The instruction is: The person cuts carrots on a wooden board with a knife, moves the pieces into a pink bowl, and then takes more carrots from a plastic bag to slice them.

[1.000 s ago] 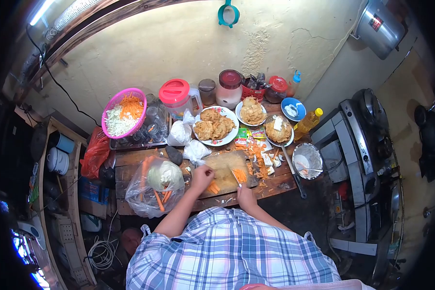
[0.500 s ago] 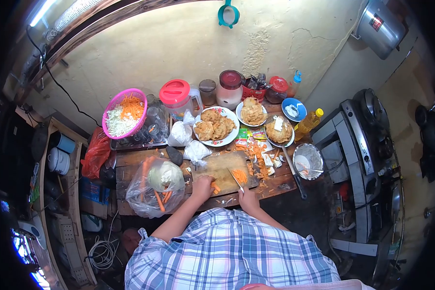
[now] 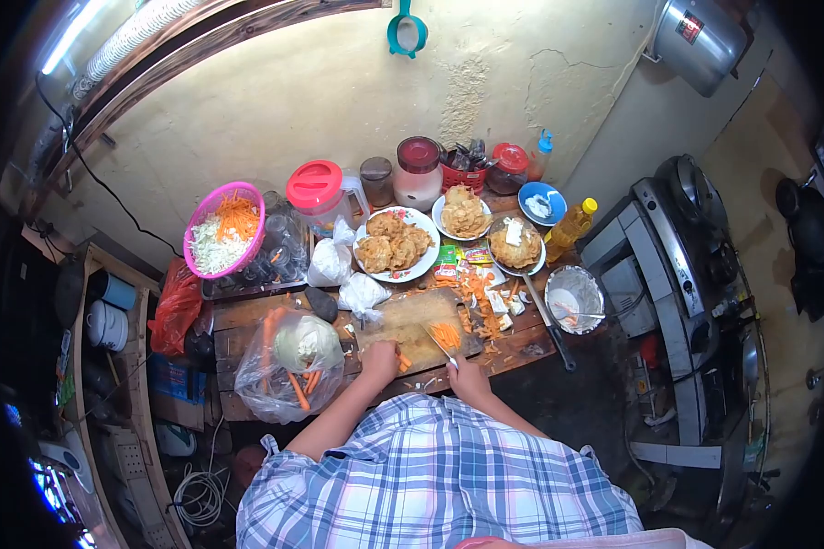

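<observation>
While the left hand (image 3: 381, 360) closed on carrot pieces (image 3: 403, 362) at the cutting board's (image 3: 412, 316) near edge on the tabletop (image 3: 243, 313), the right hand (image 3: 468, 373) gripped the knife (image 3: 443, 348). The carrot likely was stiff, light and roll-prone, so best pinned from above.

bright tube light (image 3: 82, 41) glares top left; fisheye bends edges into black, corners perhaps slightly blurred

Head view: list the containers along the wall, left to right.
Pink bowl, red-lidded pitcher, brown-lidded jar, tall red-lidded jar, red basket, dark red-lidded jar, blue-capped bottle.
</observation>
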Demonstrator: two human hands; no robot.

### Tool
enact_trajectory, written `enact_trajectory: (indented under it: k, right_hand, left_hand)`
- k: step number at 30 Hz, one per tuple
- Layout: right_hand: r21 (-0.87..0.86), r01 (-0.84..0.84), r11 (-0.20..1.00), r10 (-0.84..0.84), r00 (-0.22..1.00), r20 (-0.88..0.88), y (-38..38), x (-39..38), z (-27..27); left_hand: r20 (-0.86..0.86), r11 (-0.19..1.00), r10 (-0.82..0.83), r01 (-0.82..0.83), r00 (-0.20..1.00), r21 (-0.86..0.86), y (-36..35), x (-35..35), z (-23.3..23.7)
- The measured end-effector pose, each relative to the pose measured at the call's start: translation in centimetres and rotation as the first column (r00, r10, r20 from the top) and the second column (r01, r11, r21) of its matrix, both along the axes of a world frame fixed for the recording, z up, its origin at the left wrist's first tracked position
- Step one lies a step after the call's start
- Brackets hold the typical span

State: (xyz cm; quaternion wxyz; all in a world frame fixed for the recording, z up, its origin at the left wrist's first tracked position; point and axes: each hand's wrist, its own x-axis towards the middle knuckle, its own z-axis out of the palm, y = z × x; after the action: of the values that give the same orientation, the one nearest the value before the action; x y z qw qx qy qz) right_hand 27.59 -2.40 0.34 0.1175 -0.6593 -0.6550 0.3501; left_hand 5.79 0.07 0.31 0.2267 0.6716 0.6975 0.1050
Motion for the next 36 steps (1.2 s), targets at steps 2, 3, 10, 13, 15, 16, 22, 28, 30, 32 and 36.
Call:
enact_trajectory:
  k: [2,3,10,13,15,16,22,28,30,32,36]
  right_hand:
    - [0.009,0.002,1.0,-0.002,1.0,0.002,0.0,0.0,0.1]
    - [0.016,0.0,1.0,0.0,1.0,0.005,0.1,0.1,0.0]
    - [0.019,-0.025,0.999,0.025,1.0,-0.011,0.4,0.3,-0.6]
    - [-0.002,-0.01,1.0,0.01,1.0,-0.01,0.6,0.3,-0.5]
    - [-0.001,-0.002,1.0,0.002,0.999,-0.043,0.7,0.4,-0.7]
    - [0.0,0.002,1.0,-0.002,0.999,-0.043,0.7,0.4,-0.7]
    - [-0.026,0.012,1.0,-0.013,1.0,-0.007,0.9,0.6,-0.7]
    - [-0.027,-0.021,0.999,0.02,0.999,-0.036,1.0,0.2,-0.7]
    - [-0.046,-0.025,0.999,0.024,0.999,-0.032,0.9,-0.1,-0.5]
    - [-0.041,-0.033,0.999,0.032,0.999,-0.028,1.0,0.1,-1.0]
    - [-0.042,-0.059,0.997,0.059,0.998,0.012,1.0,0.0,-0.7]
  left_hand:
    - [0.033,1.0,-0.022,0.022,0.999,-0.016,0.4,-0.4,-0.2]
    - [0.111,1.0,-0.015,0.018,0.994,-0.025,0.7,-0.8,-0.4]
    - [0.393,0.984,0.109,-0.157,0.913,0.09,3.2,-1.8,-1.2]
    - [0.694,0.973,0.23,-0.173,0.682,-0.153,4.3,0.2,-3.2]
    - [0.768,0.949,0.311,-0.137,0.56,-0.284,4.5,1.7,-4.4]
    - [0.725,0.98,0.195,-0.108,0.661,-0.166,4.4,2.4,-4.3]
    - [0.358,0.982,-0.123,0.061,0.926,0.179,3.4,2.7,-1.1]
    - [0.309,0.882,-0.439,0.338,0.844,0.328,3.1,2.2,-2.9]
    - [0.302,0.911,-0.374,0.286,0.877,0.298,2.9,2.7,-3.6]
    - [0.292,0.892,-0.397,0.29,0.87,0.347,3.0,3.0,-4.2]
    - [0.24,0.867,-0.407,0.29,0.882,0.404,2.7,3.2,-4.2]
